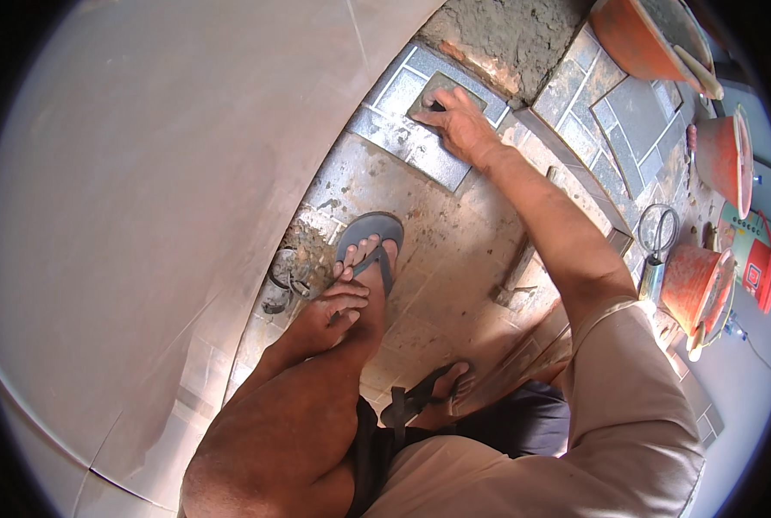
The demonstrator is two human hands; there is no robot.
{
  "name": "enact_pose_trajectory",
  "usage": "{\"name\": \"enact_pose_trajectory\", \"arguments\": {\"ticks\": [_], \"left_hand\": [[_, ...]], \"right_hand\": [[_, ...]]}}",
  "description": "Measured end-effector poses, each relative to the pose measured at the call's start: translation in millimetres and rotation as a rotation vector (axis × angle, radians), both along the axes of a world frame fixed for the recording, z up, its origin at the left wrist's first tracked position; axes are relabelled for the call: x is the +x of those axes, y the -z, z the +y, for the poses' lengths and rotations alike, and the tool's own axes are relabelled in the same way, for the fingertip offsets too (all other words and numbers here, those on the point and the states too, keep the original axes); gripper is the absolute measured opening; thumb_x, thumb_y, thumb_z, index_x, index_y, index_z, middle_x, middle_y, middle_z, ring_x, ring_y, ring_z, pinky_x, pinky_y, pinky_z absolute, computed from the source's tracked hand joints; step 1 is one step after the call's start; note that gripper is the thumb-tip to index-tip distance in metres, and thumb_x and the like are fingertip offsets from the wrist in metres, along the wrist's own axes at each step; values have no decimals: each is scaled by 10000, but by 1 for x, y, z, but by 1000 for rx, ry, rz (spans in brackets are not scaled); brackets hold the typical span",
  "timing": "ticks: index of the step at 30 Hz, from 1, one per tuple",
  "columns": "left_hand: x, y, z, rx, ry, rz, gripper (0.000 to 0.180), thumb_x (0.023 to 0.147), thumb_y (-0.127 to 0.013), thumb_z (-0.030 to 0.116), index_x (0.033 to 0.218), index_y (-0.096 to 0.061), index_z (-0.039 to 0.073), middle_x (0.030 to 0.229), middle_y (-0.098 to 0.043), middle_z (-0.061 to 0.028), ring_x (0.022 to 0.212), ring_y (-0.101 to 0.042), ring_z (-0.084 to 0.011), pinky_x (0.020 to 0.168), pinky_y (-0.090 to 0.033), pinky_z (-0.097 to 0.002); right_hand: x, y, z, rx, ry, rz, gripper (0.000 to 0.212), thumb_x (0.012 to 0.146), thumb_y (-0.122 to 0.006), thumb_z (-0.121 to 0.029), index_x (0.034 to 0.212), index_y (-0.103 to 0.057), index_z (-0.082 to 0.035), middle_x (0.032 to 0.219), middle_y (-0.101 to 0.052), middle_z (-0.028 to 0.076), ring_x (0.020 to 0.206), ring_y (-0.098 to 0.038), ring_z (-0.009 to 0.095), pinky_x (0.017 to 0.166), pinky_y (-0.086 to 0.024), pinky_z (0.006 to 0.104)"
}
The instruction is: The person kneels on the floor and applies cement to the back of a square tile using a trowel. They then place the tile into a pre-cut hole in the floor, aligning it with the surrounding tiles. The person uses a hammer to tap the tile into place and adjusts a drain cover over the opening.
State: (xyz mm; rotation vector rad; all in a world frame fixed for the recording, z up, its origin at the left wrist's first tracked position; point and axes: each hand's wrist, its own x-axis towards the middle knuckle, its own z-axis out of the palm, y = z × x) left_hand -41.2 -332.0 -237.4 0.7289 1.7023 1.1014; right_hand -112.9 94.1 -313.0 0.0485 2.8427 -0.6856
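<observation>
My right hand (461,125) reaches down onto a grey patterned floor tile (437,160) with pale lines, over its darker square patch. Its fingers are bent together around a small dark spot; whether that is an object or shadow I cannot make out. Bordering the tile's far side is a bed of rough wet mortar (523,39). My left hand (340,309) hangs empty beside my left shin, fingers loosely stretched and apart, just behind the grey flip-flop (372,231) on my left foot.
A large pale curved panel (161,173) fills the left side. To the right stand an orange mortar tub (644,39), two red buckets (722,155), a whisk-like metal tool (658,229) and a loose patterned tile (636,121). A raised step edge (575,164) runs along the right.
</observation>
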Motion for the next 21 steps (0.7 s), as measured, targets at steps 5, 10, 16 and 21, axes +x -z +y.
{"name": "enact_pose_trajectory", "arguments": {"ticks": [5, 10, 16, 21], "left_hand": [[-4, -5, 1, -3, 17, 10, 218, 983, -657, -3, 1174, -759, -30, 1372, -708, -138, 1419, -589, -328, 1242, -411, -428], [-3, 0, 2, -20, -16, -50, 213, 986, -659, 7, 1168, -762, -33, 1365, -712, -142, 1408, -597, -325, 1239, -415, -421], [-2, 1, -2, -36, -22, -84, 209, 988, -665, -9, 1171, -764, -25, 1377, -709, -130, 1479, -541, -339, 1242, -410, -429], [-2, 3, -3, -28, -23, -76, 197, 997, -671, -2, 1169, -766, -19, 1382, -707, -123, 1496, -527, -338, 1246, -407, -427]], "right_hand": [[24, -10, 21, 20, -118, 47, 606, 833, -734, 101, 1331, -801, -239, 1417, -582, 21, 1270, -526, 289, 1158, -461, 391], [63, -6, 39, 132, -75, 76, 571, 765, -811, 19, 1277, -818, -234, 1368, -632, -9, 1331, -514, 262, 1162, -445, 402], [44, 2, 23, 30, -10, 231, 497, 825, -734, 57, 1284, -791, -124, 1314, -669, 60, 1280, -563, 296, 1131, -484, 396], [9, -4, 8, -12, -92, 89, 424, 871, -641, 96, 1246, -779, -48, 1274, -698, 83, 1245, -593, 284, 1149, -501, 369]]}}
